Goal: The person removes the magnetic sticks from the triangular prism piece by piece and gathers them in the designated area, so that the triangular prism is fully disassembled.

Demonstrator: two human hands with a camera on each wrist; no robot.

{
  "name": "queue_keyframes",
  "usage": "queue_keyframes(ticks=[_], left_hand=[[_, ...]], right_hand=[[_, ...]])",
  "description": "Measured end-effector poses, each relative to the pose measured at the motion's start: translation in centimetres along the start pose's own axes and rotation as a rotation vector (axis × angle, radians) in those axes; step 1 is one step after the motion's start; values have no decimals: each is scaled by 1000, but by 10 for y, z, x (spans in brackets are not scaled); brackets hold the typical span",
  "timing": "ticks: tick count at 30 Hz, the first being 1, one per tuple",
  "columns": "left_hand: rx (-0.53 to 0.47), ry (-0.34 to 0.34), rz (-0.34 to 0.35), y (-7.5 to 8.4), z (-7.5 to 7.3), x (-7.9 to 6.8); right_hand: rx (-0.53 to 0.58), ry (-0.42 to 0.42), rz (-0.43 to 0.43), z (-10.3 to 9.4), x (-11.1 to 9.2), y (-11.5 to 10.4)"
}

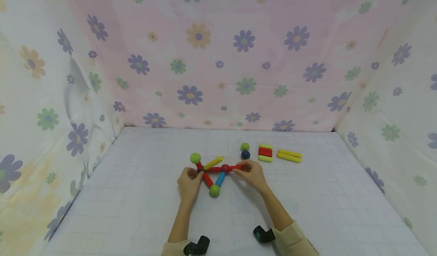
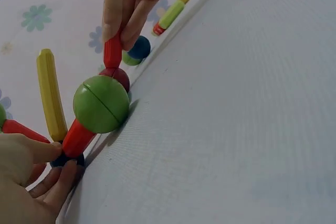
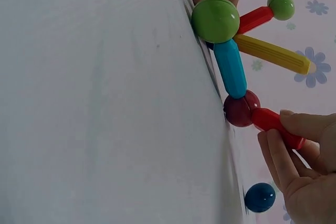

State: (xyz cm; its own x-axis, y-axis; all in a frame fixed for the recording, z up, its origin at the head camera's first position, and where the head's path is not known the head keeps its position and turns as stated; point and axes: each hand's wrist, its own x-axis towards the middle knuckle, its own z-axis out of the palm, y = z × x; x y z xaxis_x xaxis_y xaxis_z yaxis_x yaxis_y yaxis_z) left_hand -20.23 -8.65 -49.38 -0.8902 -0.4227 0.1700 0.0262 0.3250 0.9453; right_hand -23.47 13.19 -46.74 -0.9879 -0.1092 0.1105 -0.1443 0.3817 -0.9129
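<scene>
On the table stands a joined figure of magnetic rods and balls. My left hand point(image 1: 189, 184) pinches its dark blue ball point(image 2: 68, 162) between thumb and fingers at the left corner. From that ball a yellow rod point(image 2: 51, 95) juts upward, and a short red rod leads to a small green ball point(image 1: 195, 157). In front, a green ball point(image 1: 214, 190) joins a red rod point(image 1: 207, 180) and a light blue rod point(image 1: 220, 179). That blue rod runs to a dark red ball point(image 3: 242, 108). My right hand point(image 1: 253, 175) pinches a red rod point(image 3: 269, 120) whose end meets the red ball.
Behind my right hand sit a loose green ball point(image 1: 244, 146) and a dark blue ball point(image 1: 245, 154). Right of them lie short red rods point(image 1: 265, 152) between light green ones, then two yellow rods point(image 1: 289, 156). Flowered cloth point(image 1: 218, 58) hangs around the table's back and sides.
</scene>
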Motion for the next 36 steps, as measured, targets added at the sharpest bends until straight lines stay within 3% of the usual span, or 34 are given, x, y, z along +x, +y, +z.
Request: queue_keyframes(ticks=[5, 8, 17, 25, 29, 36], left_hand=[[-33, 16, 48, 2, 1, -2], [31, -7, 112, 8, 1, -3], [340, -187, 341, 31, 14, -8], [709, -198, 464, 29, 30, -13], [774, -179, 485, 29, 35, -14], [769, -156, 484, 31, 37, -13]], right_hand=[[-42, 12, -8, 6, 1, -2], [-61, 11, -6, 9, 1, -3], [-40, -29, -72, 15, -3, -8], [-43, -85, -134, 16, -7, -10], [-54, -95, -115, 15, -7, -9], [-95, -40, -98, 16, -6, -3]])
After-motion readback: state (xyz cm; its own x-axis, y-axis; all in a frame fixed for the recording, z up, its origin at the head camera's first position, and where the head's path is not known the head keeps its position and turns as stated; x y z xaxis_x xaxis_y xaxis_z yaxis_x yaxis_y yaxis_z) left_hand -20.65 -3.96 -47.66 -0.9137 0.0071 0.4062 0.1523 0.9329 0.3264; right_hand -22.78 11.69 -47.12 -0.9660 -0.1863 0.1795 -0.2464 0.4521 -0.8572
